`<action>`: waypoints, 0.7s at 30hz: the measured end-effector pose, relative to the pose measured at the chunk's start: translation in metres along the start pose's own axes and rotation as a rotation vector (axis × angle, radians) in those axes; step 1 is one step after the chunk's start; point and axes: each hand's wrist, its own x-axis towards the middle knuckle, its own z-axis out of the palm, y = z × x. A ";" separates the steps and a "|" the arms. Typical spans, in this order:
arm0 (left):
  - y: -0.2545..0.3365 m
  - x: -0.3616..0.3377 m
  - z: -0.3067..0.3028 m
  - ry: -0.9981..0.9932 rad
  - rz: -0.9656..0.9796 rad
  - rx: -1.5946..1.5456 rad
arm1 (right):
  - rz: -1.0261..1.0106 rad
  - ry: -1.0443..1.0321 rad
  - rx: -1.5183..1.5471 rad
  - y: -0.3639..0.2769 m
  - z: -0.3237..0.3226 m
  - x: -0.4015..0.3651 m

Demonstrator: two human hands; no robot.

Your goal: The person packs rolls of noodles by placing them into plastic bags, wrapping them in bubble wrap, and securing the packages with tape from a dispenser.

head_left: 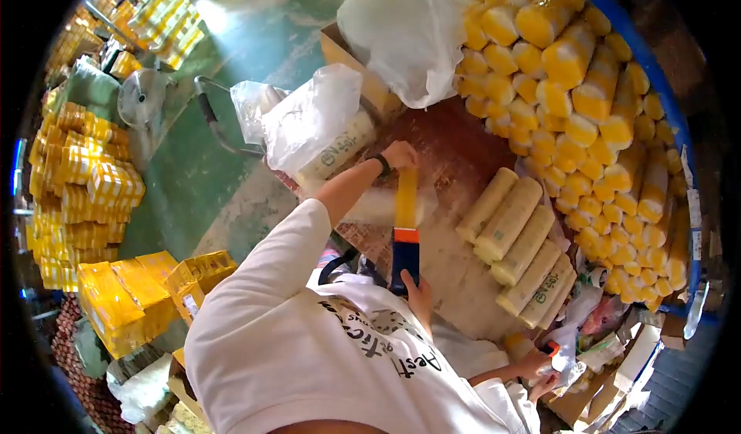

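Note:
My left hand (401, 156), with a dark band on its wrist, pinches the far end of a strip of yellow packing tape (405, 198). The strip runs straight to a dark blue tape dispenser (404, 260) with an orange front edge, which my right hand (419, 299) grips near the lower end. Under the tape lies a clear plastic-wrapped bundle (374, 208), partly hidden by my left forearm. Beyond my left hand is a pale printed roll (338, 152) under clear plastic. Several pale rolls (505, 214) lie side by side to the right of the dispenser.
A tall stack of yellow-and-white packs (587, 125) stands at the right, inside a blue frame (683, 133). A cardboard box (359, 63) and a plastic bag (401, 36) are at the back. Taped boxes (127, 299) stand left. A co-worker's hands (536, 368) are busy at lower right.

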 end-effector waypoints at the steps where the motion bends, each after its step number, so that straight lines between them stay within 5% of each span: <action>1: -0.004 0.003 0.003 -0.012 -0.033 0.004 | -0.029 0.012 -0.019 0.004 0.000 0.002; 3: -0.013 0.008 0.006 -0.034 -0.095 0.013 | -0.090 0.036 -0.057 0.011 0.001 0.007; 6: -0.018 0.001 0.013 0.013 -0.071 -0.015 | 0.074 -0.023 0.047 0.007 -0.002 0.004; 10: -0.071 0.021 0.035 -0.072 0.075 0.236 | -0.062 0.027 -0.105 0.014 -0.004 0.015; 13: -0.045 -0.007 0.038 -0.126 -0.195 -0.105 | -0.056 0.062 -0.176 0.052 -0.014 0.038; 17: -0.014 -0.039 0.057 0.155 -0.117 0.468 | -0.014 0.047 -0.131 0.041 -0.008 0.052; 19: 0.010 -0.058 0.042 0.451 0.022 0.737 | 0.015 0.018 -0.021 0.045 -0.003 0.054; 21: 0.012 -0.065 0.030 0.495 0.133 0.800 | 0.028 0.009 0.009 0.047 -0.003 0.057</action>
